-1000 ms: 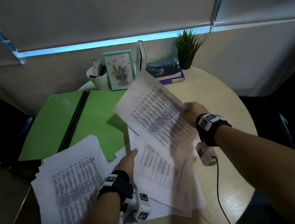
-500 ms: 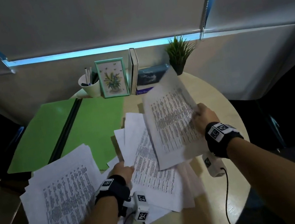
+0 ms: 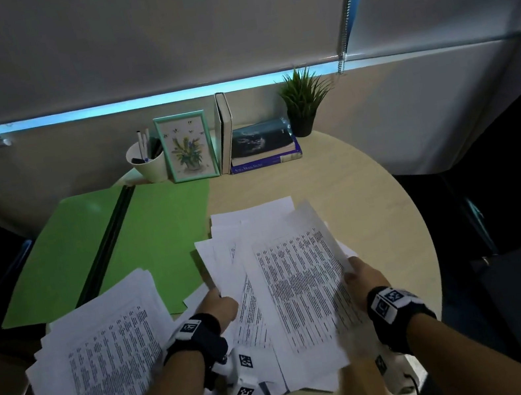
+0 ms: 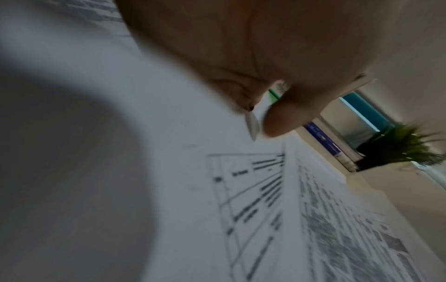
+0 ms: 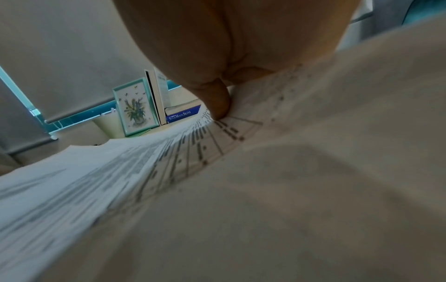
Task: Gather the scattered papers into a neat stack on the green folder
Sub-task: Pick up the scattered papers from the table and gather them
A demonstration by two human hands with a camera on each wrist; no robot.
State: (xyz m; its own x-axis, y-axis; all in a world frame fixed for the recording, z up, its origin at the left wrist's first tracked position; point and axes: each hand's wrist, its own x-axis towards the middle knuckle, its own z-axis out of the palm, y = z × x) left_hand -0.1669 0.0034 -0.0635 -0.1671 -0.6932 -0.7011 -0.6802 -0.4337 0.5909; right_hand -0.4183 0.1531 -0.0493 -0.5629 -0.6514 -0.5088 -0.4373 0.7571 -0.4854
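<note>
An open green folder (image 3: pixel 154 237) lies at the left of the round table. My right hand (image 3: pixel 362 278) pinches the right edge of a printed sheet (image 3: pixel 303 290) that lies over a loose bunch of papers (image 3: pixel 249 220) in the middle. My left hand (image 3: pixel 221 307) grips the left edge of that bunch; in the left wrist view its thumb (image 4: pixel 282 122) presses on the paper (image 4: pixel 241 200). The right wrist view shows my thumb (image 5: pixel 219 103) on the curved printed sheet (image 5: pixel 169 158). A second pile of printed papers (image 3: pixel 106 357) lies at the near left, overlapping the folder's near edge.
At the back of the table (image 3: pixel 353 181) stand a cup of pens (image 3: pixel 146 161), a framed flower picture (image 3: pixel 187 145), an upright book (image 3: pixel 224 130), stacked books (image 3: pixel 262 148) and a small potted plant (image 3: pixel 303 102). Dark chairs flank the table.
My right hand has brought the raised printed sheet down and towards me onto the middle bunch. My left hand has moved up to that bunch's left edge.
</note>
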